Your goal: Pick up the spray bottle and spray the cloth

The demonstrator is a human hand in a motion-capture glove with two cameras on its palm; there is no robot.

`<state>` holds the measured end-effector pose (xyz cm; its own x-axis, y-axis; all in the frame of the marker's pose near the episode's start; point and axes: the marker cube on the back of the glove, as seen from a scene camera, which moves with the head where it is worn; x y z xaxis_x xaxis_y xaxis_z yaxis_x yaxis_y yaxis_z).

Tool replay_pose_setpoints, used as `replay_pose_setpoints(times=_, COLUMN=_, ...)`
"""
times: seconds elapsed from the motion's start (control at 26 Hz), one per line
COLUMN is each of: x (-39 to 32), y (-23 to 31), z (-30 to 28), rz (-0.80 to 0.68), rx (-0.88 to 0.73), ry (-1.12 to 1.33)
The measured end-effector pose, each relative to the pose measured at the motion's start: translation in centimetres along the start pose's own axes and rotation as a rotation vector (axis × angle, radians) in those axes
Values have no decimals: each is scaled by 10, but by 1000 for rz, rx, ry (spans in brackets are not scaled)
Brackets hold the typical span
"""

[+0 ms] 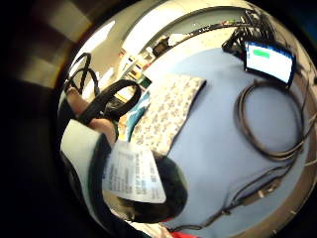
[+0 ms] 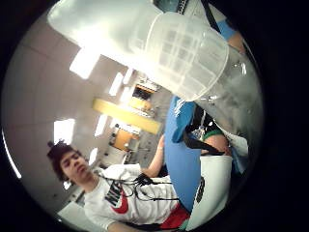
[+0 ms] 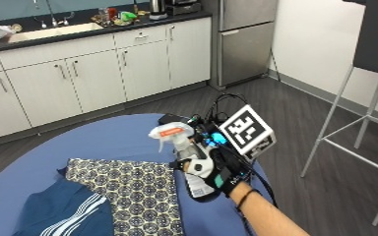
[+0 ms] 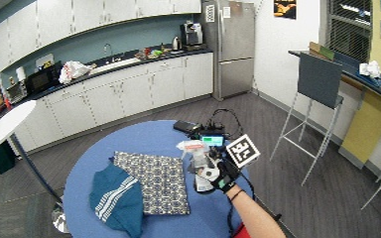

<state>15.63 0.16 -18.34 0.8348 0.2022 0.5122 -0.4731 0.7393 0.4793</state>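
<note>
My grip (image 3: 210, 169) is clamped on the spray bottle (image 3: 188, 157): the gloved fingers curl round its neck and upper body, just under the white head with its orange nozzle tip. The bottle stands roughly upright in the hand, lifted off the tabletop (image 3: 117, 135), its label side turned toward the little-finger palm view, where the label (image 1: 132, 176) fills the near part of the scene. The clear body sits right against the thumb-side palm view (image 2: 186, 55), so the bottle lies flush in the palm.

The nozzle points away from my arm, over toward the patterned cloth (image 3: 133, 191). I see that cloth lying flat on the blue tabletop just beside the bottle, its near edge below the spray head. A dark blue garment with white stripes (image 3: 68, 214) lies touching the cloth on its far side from my hand.

Past the hand, at the tabletop's far edge, sit a small lit screen (image 1: 270, 60) and a coil of dark cable (image 1: 270, 124).
</note>
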Motion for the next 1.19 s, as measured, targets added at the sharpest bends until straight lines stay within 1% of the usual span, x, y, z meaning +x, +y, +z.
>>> replay_pose_setpoints(times=0.19, x=-10, y=-41, z=26, rz=34, rx=-178, ry=315)
replay_pose_setpoints(times=0.38, x=1, y=-56, z=55, rz=92, rx=-323, ry=519)
replay_pose_setpoints(times=0.54, x=17, y=-57, z=65, rz=148, rx=-378, ry=580)
replay_pose_setpoints(times=0.65, x=23, y=-55, z=68, rz=163, rx=-404, ry=617)
replay_pose_setpoints(times=1.0, x=4, y=-68, z=93, rz=101, rx=-452, ry=654)
replay_pose_setpoints(times=1.19, x=1, y=-68, z=99, rz=91, rx=-475, ry=666)
